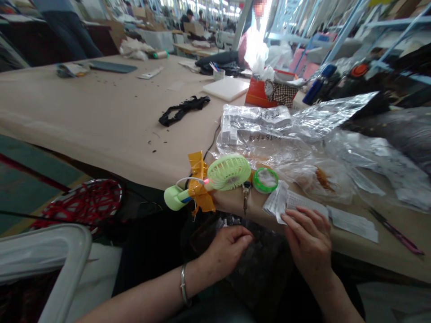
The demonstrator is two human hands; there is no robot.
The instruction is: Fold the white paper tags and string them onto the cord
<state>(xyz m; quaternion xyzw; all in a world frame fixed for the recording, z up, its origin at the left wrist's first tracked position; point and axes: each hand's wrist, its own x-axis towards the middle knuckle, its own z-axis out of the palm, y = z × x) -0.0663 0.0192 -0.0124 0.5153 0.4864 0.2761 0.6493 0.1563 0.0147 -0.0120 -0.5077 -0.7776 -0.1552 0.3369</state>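
Note:
My left hand is closed in front of the table edge, thumb against the curled fingers; what they hold, if anything, I cannot make out. Just behind it is a small dark item, its kind unclear. My right hand lies at the table's front edge with fingers stretched out, fingertips touching a fanned stack of white paper slips. Printed white labels lie beyond its knuckles and to the right. A soldering-iron-like pointed tool hangs tip down over the edge, beside a round green tub with whitish contents.
A green handheld fan is fixed to the edge with orange tape. Pink-handled scissors lie right. Clear plastic bags spread behind the labels. A black fabric strip lies farther back. A white-rimmed bin stands left.

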